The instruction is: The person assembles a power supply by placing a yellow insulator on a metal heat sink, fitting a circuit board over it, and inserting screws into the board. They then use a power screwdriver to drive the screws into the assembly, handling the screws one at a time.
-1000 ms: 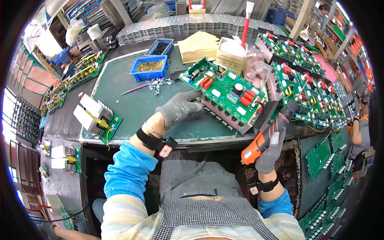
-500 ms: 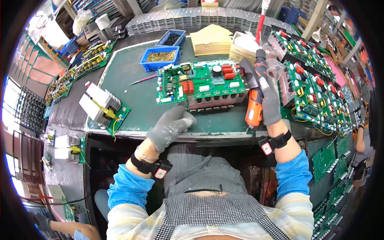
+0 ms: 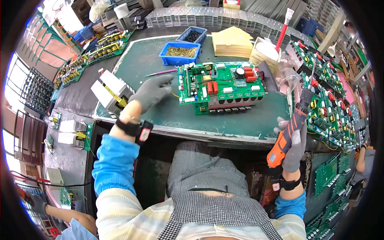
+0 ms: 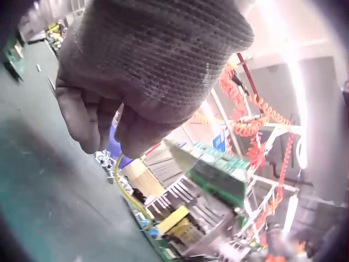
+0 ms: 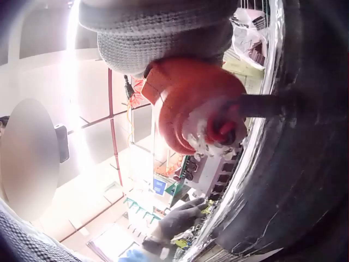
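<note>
Left hand beside board assembly, right hand gripping driver

Clock positions are per the head view, 12 o'clock away from the wearer. The circuit board assembly [image 3: 224, 83] lies on the green work mat [image 3: 172, 116], at 3 o'clock of the gloved left hand [image 3: 152, 93], just beside its fingers. These fingers are bent and spread slightly apart. A yellow wire [image 4: 130, 192] runs from the assembly towards their tips; whether it touches them cannot be told. The gloved right hand [image 3: 295, 153] is clamped on an orange-and-black power screwdriver [image 3: 282, 141], at the assembly's 4 o'clock, bit pointing to 1 o'clock.

Containers, from the assembly: at 10 o'clock, a blue bin [image 3: 172, 61] holding small brass-coloured parts [image 3: 182, 51]; at 11 o'clock, a second blue bin [image 3: 203, 37] holding small black parts [image 3: 192, 36]; at 2 o'clock, a pale box [image 3: 260, 60] with white contents [image 3: 266, 48], unidentified.
</note>
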`<action>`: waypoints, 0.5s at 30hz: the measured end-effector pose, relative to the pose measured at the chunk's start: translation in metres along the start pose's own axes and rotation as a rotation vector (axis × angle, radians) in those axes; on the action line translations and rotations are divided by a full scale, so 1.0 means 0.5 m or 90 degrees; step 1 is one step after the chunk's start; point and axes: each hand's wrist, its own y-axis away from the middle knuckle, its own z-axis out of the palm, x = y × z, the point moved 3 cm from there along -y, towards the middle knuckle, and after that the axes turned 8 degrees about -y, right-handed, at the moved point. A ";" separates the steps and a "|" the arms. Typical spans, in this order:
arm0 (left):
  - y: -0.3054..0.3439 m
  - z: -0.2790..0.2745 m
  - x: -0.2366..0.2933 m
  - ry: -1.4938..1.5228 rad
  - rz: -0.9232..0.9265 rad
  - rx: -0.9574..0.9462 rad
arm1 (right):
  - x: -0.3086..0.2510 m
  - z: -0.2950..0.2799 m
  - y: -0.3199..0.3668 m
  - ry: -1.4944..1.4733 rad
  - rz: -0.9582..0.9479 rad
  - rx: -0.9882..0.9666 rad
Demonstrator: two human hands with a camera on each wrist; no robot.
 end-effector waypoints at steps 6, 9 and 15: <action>-0.126 0.060 0.012 -0.358 0.338 -0.018 | 0.008 0.023 0.043 -0.013 0.015 -0.036; -0.126 0.065 0.020 -0.413 0.390 0.048 | 0.019 0.014 0.054 -0.006 0.034 -0.057; -0.103 0.054 0.054 -0.507 0.206 0.030 | 0.053 0.001 0.074 -0.064 0.092 -0.073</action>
